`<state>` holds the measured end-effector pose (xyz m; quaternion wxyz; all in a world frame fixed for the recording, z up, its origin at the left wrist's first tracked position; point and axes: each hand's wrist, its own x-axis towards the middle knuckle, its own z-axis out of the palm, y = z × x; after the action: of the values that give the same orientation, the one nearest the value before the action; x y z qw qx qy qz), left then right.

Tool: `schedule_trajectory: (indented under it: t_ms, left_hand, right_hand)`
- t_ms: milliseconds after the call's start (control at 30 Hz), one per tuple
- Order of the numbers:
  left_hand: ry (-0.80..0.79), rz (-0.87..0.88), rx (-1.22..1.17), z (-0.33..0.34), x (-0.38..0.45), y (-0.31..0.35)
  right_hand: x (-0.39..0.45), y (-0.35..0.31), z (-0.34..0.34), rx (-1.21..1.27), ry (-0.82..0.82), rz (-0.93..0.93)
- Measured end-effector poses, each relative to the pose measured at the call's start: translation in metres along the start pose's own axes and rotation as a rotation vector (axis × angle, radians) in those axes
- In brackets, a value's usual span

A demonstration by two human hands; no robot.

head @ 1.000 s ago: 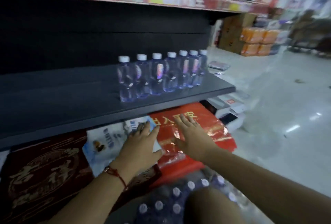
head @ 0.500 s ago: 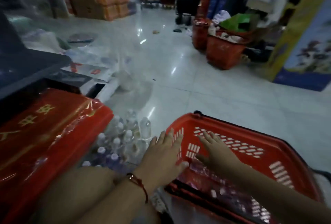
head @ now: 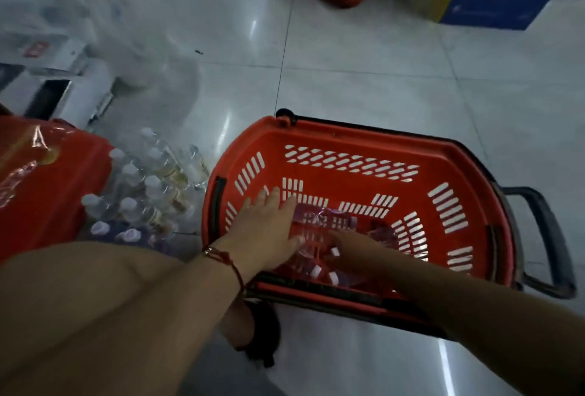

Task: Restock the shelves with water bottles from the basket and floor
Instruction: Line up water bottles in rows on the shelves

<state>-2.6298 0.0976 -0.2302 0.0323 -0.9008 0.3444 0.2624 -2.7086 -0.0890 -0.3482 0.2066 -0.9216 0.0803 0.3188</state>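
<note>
From the head view, we have both hands down in the red basket (head: 357, 155). Our left hand (head: 264, 231) lies spread, fingers straight, over the clear water bottles (head: 323, 224) lying loose on the basket bottom. Our right hand (head: 354, 253) reaches among them; whether it grips one we cannot tell. A second cluster of bottles (head: 148, 186) stands on the floor (head: 364, 72) just left of the basket. We judge the risks thus: slick round bottles may roll from a hasty grasp, the light basket may slide on the glossy tiles, and an elbow could topple the standing cluster.
</note>
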Motion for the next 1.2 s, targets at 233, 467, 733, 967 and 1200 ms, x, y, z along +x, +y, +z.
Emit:
schedule_trajectory:
  t_ms: [233, 467, 733, 967, 1200]
  left_hand:
    - [-0.083, -0.061, -0.030, 0.028, 0.007, -0.024]
    - [-0.098, -0.098, -0.098, 0.039, 0.014, -0.034]
    - [-0.053, -0.046, -0.137, 0.034, 0.014, -0.038]
    - [0.166, 0.153, -0.246, 0.019, 0.011, -0.025]
    - [0.256, -0.009, -0.714, 0.007, 0.004, -0.020]
  right_hand:
    - [0.059, -0.033, 0.044, 0.044, -0.189, -0.030]
    - [0.090, -0.035, 0.069, -0.030, -0.146, 0.131]
    - [0.053, -0.018, -0.001, 0.958, -0.370, 0.190]
    - [-0.020, -0.001, -0.067, 1.325, -0.723, 0.013]
    - [0.008, 0.023, -0.030, 0.829, -0.305, 0.100]
